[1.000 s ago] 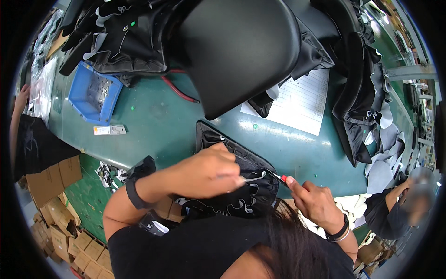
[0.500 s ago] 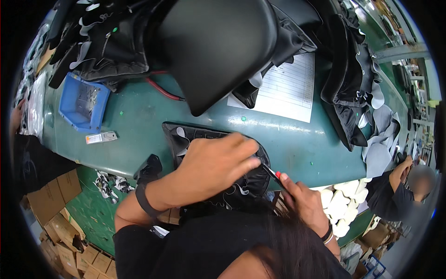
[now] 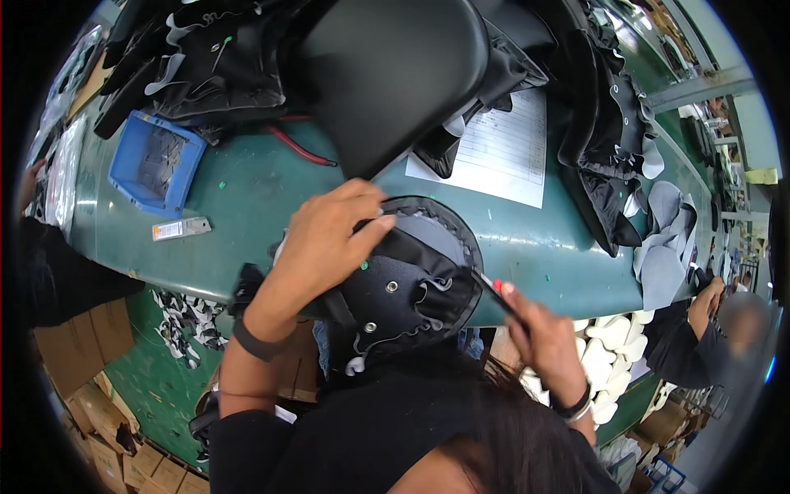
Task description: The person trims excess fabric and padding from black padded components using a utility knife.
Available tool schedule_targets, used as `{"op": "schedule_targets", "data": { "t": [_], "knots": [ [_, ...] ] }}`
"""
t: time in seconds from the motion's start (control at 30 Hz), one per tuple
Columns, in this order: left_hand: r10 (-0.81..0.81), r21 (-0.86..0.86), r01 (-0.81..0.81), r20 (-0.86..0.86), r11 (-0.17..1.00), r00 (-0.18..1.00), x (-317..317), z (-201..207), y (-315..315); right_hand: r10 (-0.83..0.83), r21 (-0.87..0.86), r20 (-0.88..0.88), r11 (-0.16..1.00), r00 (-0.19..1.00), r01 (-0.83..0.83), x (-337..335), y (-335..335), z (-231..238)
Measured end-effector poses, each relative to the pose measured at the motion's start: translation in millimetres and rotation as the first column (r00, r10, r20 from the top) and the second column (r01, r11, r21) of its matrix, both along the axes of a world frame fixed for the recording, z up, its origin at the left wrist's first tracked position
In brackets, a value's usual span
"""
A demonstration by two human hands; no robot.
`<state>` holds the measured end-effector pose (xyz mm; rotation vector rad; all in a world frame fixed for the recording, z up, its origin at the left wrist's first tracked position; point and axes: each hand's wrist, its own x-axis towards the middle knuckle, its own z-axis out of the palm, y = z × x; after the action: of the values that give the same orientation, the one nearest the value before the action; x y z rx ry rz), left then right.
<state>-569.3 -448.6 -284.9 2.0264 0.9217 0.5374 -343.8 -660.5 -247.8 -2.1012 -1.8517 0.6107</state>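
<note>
Left hand (image 3: 325, 239) bent, thumb a little apart from the blurred fingers, I had it at the upper left edge of a black upholstery cover (image 3: 362, 288) — whether it pinched anything, I couldn't tell. My right hand (image 3: 547, 337) was curled round a slim dark hand tool (image 3: 496, 297) with a red part, its tip at the cover's right edge. That cover, grommets showing, lay at the near edge of the green worktable (image 3: 247, 235) — before my chest, below a smooth black seat panel (image 3: 387, 74).
</note>
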Motion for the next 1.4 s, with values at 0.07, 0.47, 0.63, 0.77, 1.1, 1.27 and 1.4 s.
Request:
{"op": "schedule_targets", "data": {
  "t": [0.07,0.47,0.63,0.77,1.1,1.27,1.4],
  "knots": [
    [-0.008,-0.042,0.004,-0.117,0.999,0.993,-21,7,1,0.116,-0.001,0.108,0.993,0.987,-0.117,26,28,0],
    [-0.201,0.279,0.272,-0.257,0.921,0.945,28,3,-3,0.482,-0.119,0.075,0.873,0.873,-0.473,39,110,4],
    [0.292,-0.551,0.199,0.674,0.81,0.678,18,8,27,0.061,-0.055,-0.14,0.996,0.988,-0.069,3,26,-15],
    [0.18,-0.565,0.172,0.513,0.807,0.839,7,17,12,0.036,0.101,-0.075,0.995,0.997,-0.028,-6,20,-23],
    [0.075,-0.107,-0.03,0.448,0.994,0.891,27,9,2,0.026,-0.044,-0.175,0.998,0.984,-0.034,-4,17,-6],
    [0.163,-0.422,0.251,0.73,0.871,0.664,21,20,-13,0.056,-0.049,-0.106,0.997,0.993,-0.061,-4,11,0],
    [-0.153,0.355,0.223,-0.215,0.908,0.965,35,16,-38,0.163,-0.103,-0.056,0.98,0.985,-0.168,17,46,3]
  ]
}}
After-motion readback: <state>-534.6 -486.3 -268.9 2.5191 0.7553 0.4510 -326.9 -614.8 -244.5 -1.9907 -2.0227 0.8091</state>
